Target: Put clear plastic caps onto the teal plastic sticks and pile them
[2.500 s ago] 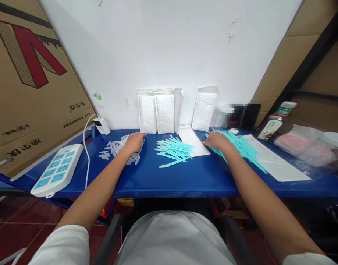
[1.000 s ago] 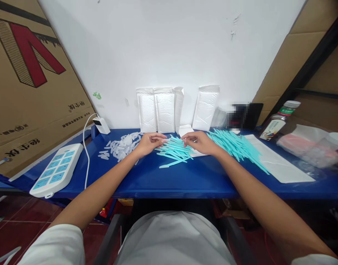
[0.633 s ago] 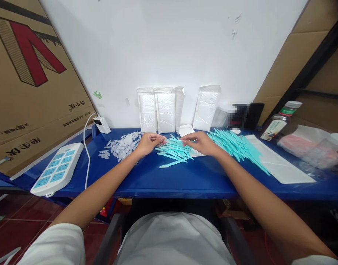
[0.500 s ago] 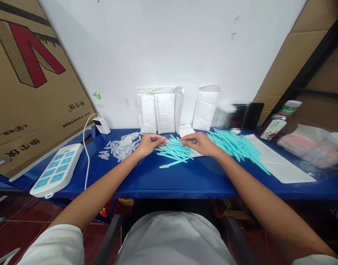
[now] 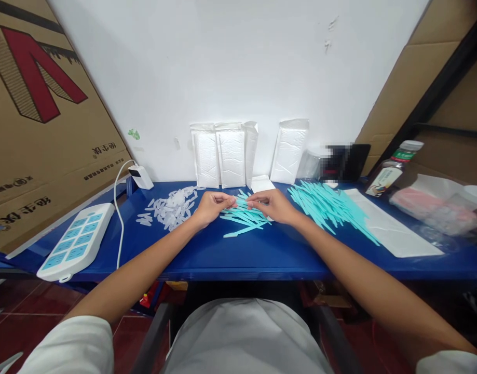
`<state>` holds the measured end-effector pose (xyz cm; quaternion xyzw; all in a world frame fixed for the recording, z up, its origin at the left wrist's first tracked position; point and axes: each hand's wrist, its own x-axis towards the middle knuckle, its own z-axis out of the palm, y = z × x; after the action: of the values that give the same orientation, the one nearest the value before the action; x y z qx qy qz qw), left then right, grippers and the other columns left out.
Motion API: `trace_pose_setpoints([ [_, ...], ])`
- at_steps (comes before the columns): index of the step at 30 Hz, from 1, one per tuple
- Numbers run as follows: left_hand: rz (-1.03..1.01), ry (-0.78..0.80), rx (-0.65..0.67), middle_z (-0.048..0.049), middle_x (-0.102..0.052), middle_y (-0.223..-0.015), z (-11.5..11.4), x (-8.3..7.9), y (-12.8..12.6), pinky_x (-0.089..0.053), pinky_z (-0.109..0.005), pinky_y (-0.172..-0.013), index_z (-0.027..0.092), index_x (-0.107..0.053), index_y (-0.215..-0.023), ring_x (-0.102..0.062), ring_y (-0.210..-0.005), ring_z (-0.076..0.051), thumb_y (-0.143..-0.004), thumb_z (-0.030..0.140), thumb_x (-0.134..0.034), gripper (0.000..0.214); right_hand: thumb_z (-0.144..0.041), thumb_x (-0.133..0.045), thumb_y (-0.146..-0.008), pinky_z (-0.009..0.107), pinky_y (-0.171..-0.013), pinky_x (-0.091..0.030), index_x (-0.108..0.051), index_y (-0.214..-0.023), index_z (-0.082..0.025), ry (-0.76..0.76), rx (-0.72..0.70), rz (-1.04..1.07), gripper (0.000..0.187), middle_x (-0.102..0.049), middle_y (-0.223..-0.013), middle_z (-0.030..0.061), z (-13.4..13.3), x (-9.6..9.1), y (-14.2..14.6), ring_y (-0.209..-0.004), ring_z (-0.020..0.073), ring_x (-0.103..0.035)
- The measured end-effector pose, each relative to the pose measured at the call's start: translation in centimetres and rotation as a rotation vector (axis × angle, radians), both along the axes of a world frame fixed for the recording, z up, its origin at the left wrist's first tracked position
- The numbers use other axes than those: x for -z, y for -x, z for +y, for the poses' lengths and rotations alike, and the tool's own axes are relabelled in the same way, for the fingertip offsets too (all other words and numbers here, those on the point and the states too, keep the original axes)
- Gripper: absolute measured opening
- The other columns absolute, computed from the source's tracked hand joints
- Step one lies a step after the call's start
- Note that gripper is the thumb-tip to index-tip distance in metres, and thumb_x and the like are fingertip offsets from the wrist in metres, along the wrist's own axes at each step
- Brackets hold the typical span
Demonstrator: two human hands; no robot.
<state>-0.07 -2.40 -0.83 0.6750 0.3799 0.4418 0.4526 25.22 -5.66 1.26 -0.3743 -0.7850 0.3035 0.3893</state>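
Note:
Both hands work over a small heap of slim turquoise eyebrow razors (image 5: 244, 214) at the middle of the blue table. My left hand (image 5: 214, 206) is closed in a pinch, its fingertips around what seems to be a small clear blade cap, mostly hidden. Facing it, my right hand (image 5: 272, 205) pinches a turquoise razor, partly covered by the fingers. The two sets of fingertips are close together. Left of my left hand lies a pile of translucent caps (image 5: 172, 208). A larger pile of turquoise razors (image 5: 324, 205) spreads to the right of my right hand.
White padded packets (image 5: 232, 156) lean on the wall, another packet (image 5: 288, 150) beside them. A power strip (image 5: 77, 241) and white cable lie left. At right are a white sheet (image 5: 397, 228), a bottle (image 5: 394, 169) and a plastic bag (image 5: 436, 202). A large carton (image 5: 47, 130) stands at left.
My right hand has moved left, closer to my left hand, bringing the fingertips nearer to each other. The piles look unchanged; the view has shifted slightly.

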Motion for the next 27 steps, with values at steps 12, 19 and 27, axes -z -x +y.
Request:
trace_pose_setpoints([
  [12,0.384,-0.493,-0.199,-0.0092,-0.08,-0.114,1.4,-1.2,1.6,-0.05,-0.04,-0.1,0.023,-0.082,-0.115,-0.069,-0.109,-0.029,-0.098,0.057,-0.065,0.041,-0.047,-0.059,-0.102,0.039,-0.091,-0.053,-0.082,-0.103,-0.022,-0.319,0.282,-0.181,0.035,-0.081,-0.108,0.0097,2.1,0.6,-1.4,-0.1,0.0271,-0.072],
  [19,1.092,-0.607,-0.439,-0.0206,-0.072,-0.119,4.2,-1.9,7.2,-0.041,-0.052,-0.102,0.016,-0.076,-0.125,-0.056,-0.12,-0.041,-0.101,0.038,-0.057,0.038,-0.037,-0.055,-0.102,0.043,-0.097,-0.048,-0.079,-0.114,-0.013,-0.268,0.808,-0.67,0.036,-0.077,-0.112,0.0203,3.3,-0.2,-6.7,-0.112,0.0346,-0.066],
  [27,1.17,-0.447,-0.297,-0.0164,-0.074,-0.128,6.4,-0.2,9.3,-0.046,-0.047,-0.1,0.022,-0.077,-0.122,-0.062,-0.121,-0.038,-0.101,0.034,-0.055,0.033,-0.038,-0.073,-0.091,0.034,-0.082,-0.051,-0.08,-0.108,-0.013,0.14,0.76,-0.973,0.031,-0.077,-0.114,0.0221,4.3,0.8,-8.7,-0.106,0.0313,-0.073],
])
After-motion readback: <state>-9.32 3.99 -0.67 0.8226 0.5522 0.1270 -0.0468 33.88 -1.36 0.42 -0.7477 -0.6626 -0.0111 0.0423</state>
